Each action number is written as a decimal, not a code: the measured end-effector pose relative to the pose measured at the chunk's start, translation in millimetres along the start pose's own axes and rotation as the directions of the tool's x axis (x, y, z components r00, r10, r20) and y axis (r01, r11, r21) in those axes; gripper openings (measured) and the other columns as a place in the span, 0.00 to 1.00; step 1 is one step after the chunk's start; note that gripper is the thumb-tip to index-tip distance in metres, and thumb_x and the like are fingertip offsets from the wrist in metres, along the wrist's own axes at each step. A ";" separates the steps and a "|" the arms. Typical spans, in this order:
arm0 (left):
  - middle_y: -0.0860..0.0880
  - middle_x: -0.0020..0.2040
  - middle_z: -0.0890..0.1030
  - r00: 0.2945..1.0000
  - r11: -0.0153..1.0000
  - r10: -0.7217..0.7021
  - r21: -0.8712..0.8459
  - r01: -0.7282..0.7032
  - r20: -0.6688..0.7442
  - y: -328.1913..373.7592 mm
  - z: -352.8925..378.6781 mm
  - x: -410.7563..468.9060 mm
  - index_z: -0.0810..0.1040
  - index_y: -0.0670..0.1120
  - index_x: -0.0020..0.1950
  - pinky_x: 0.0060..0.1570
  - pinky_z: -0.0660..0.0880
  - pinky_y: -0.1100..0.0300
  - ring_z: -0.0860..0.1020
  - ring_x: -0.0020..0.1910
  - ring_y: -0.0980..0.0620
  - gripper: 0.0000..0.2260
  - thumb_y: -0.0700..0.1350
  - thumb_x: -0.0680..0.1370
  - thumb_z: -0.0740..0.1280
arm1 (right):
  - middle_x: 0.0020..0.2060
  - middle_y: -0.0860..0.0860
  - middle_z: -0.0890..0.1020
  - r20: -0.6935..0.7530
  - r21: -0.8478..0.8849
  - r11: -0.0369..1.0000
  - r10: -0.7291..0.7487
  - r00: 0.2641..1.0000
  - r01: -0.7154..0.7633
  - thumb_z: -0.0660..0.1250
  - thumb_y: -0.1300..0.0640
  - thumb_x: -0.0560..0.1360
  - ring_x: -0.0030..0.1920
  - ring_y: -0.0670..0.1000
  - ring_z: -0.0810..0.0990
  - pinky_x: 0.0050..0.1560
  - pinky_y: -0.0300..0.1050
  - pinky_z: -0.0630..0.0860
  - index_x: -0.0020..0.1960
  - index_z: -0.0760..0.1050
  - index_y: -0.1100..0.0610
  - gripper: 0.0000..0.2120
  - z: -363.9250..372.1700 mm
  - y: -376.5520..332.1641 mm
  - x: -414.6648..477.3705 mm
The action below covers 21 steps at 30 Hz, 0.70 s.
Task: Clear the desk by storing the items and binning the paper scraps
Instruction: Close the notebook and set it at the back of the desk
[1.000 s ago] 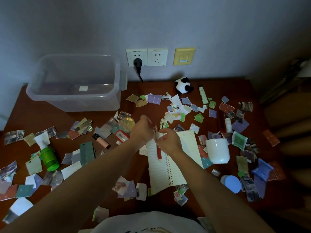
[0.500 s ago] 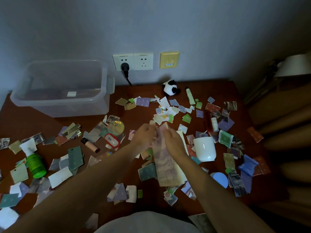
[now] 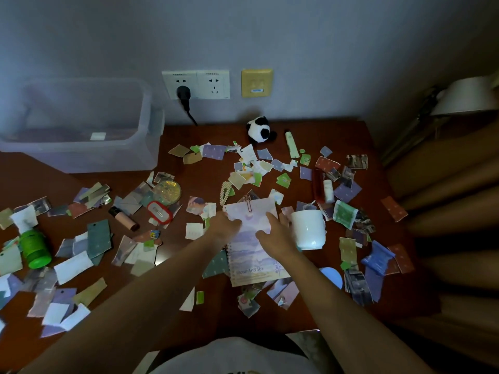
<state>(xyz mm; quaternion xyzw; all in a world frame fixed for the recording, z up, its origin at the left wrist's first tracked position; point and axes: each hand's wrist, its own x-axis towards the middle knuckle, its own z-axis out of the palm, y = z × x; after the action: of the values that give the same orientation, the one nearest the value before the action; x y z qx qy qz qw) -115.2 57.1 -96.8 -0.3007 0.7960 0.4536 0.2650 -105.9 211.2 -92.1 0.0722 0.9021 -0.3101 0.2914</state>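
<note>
- Both hands rest on the notebook (image 3: 253, 255), which lies closed on the desk (image 3: 205, 182) straight ahead of the person, among paper scraps (image 3: 73, 265).
- Its long axis runs near to far, tipped slightly. The titled end points at the person and the spiral runs down its left side.
- The left hand (image 3: 225, 225) sits at the far-left edge by the spiral with its fingers bent. Whether it grips or only presses, I cannot tell.
- The right hand (image 3: 272, 233) lies flat on the cover, fingers straight, holding nothing. A mug (image 3: 307, 229) stands just beside it on the right.
- Farther off, the end bearing the clip (image 3: 248, 205) points toward the wall.
- Farthest, the clear tub (image 3: 81, 155) stands at the far left, well apart from the notebook. The left hand is nearer to it, so I judge the carry goes leftward and away.
</note>
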 end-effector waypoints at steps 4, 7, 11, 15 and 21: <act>0.30 0.52 0.77 0.999 0.993 0.000 -0.122 -0.005 -0.036 -3.7 8.0 2.3 0.76 0.34 0.57 0.32 0.73 0.51 0.80 0.46 0.38 0.22 0.47 0.69 0.67 | 0.78 0.55 0.49 0.109 -0.035 0.999 0.018 0.994 -0.014 0.62 0.47 0.78 0.77 0.60 0.53 0.75 0.55 0.58 0.77 0.58 0.48 0.30 3.3 11.1 0.6; 0.31 0.45 0.78 0.997 0.989 -0.009 -0.145 -0.004 -0.083 -8.5 10.3 8.0 0.76 0.35 0.51 0.43 0.78 0.42 0.78 0.51 0.31 0.26 0.52 0.60 0.66 | 0.78 0.56 0.48 0.127 -0.051 0.999 0.012 0.992 -0.006 0.62 0.47 0.78 0.77 0.61 0.52 0.75 0.55 0.57 0.78 0.55 0.48 0.32 4.5 15.7 2.1; 0.44 0.34 0.72 0.990 0.975 -0.027 -0.224 -0.005 -0.141 -8.9 12.3 -1.3 0.71 0.37 0.42 0.44 0.77 0.42 0.76 0.52 0.30 0.15 0.47 0.62 0.63 | 0.78 0.56 0.48 0.155 -0.035 0.999 0.015 0.988 -0.010 0.63 0.47 0.78 0.77 0.61 0.52 0.74 0.54 0.59 0.78 0.54 0.49 0.33 0.0 15.8 0.6; 0.42 0.45 0.81 0.989 0.953 -0.067 -0.303 0.024 -0.132 -13.3 21.7 -0.7 0.80 0.43 0.52 0.55 0.78 0.44 0.79 0.53 0.36 0.22 0.55 0.65 0.65 | 0.75 0.57 0.57 0.118 0.049 0.999 -0.024 0.993 0.018 0.66 0.51 0.76 0.73 0.61 0.62 0.70 0.55 0.65 0.75 0.61 0.53 0.31 -5.4 15.1 -4.4; 0.39 0.61 0.77 0.983 0.935 -0.115 -0.350 0.058 -0.144 2.8 20.9 -19.8 0.74 0.42 0.66 0.62 0.71 0.45 0.74 0.60 0.38 0.32 0.65 0.74 0.55 | 0.61 0.58 0.73 -0.044 0.194 0.981 -0.012 0.999 0.020 0.69 0.56 0.74 0.60 0.59 0.74 0.56 0.47 0.72 0.63 0.70 0.62 0.20 -16.3 5.0 -7.6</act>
<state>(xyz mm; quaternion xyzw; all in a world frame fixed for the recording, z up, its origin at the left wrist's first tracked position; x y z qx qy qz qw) -100.6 81.5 -90.7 -0.4131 0.7091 0.5478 0.1626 -106.0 225.4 -79.9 0.0996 0.8741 -0.3972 0.2612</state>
